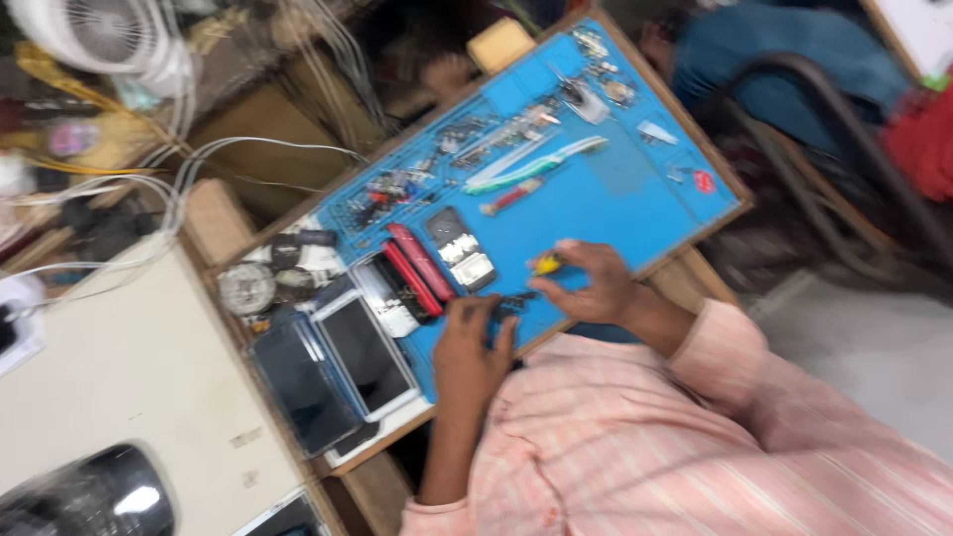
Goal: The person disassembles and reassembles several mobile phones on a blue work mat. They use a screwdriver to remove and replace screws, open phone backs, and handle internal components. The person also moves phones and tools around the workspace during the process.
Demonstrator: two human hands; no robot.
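Right hand [586,283] pinches a small yellow-handled tool [545,264] over a dark phone part [514,301], which lies at the near edge of a blue rectangular work mat [635,199]. Left hand [472,342] presses curled fingers down beside that part. On the mat lie red phone shells [417,266], an opened grey phone [460,249] and a white-green toothbrush [536,165]; two flat smartphones [338,367] sit just left.

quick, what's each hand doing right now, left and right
Left hand: fingers curled down on a small dark part on the blue mat.
Right hand: closed on a yellow-handled tool.
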